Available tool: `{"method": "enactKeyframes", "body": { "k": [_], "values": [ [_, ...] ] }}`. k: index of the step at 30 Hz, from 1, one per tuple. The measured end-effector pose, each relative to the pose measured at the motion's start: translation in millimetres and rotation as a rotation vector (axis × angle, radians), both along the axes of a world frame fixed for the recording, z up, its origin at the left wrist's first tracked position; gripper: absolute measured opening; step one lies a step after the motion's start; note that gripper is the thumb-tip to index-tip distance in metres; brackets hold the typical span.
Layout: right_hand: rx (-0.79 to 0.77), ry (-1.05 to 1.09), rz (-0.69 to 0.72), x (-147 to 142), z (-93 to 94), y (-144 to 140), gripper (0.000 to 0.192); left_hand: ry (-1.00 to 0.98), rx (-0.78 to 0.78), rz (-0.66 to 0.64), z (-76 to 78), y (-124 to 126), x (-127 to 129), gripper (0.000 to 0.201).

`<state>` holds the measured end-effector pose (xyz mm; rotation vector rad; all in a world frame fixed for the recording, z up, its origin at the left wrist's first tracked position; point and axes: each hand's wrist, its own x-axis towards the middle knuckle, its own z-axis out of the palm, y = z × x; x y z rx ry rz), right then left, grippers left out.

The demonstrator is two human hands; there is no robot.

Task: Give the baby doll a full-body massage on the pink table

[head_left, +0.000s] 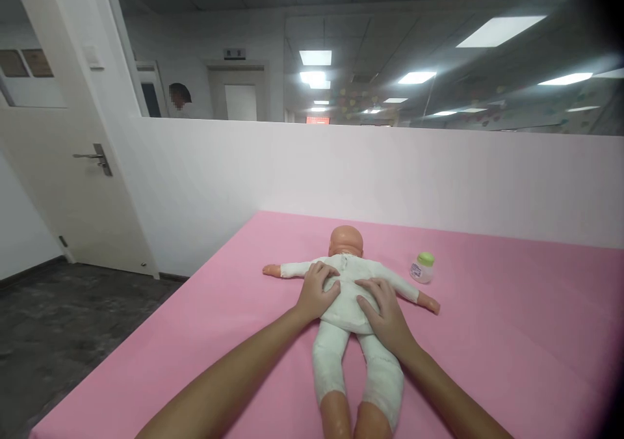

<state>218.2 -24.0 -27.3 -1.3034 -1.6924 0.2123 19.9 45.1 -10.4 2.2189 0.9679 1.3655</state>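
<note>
Midway along the pink padded mat [511,335], toward its far edge, a plastic baby doll in a white knitted suit [347,299] lies face down, head pointing at the far edge. Your left hand [316,291] and right hand [385,312] press flat on its back, fingers spread, clamped on nothing. It looks light, with a soft cloth torso and hard, smooth limbs and head; take it around the torso. A small clear jar with a green lid [423,268] stands just beside its arm.
</note>
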Motion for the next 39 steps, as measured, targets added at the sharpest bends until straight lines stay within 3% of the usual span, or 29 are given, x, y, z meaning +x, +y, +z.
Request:
{"method": "enactKeyframes", "body": {
  "k": [14,21,39],
  "values": [
    [-0.03,0.026,0.013,0.3,-0.9,-1.9,0.034,-0.047,0.035,0.003,-5.3,-0.8,0.4,0.026],
    [-0.039,0.04,0.064,1.9,-0.9,-0.9,0.038,-0.052,0.008,-0.055,-10.9,4.3,0.5,0.031],
    [-0.018,-0.021,0.053,2.5,0.9,-0.3,0.034,-0.027,0.003,-0.064,-8.4,5.6,-0.1,0.026]
  ]
}}
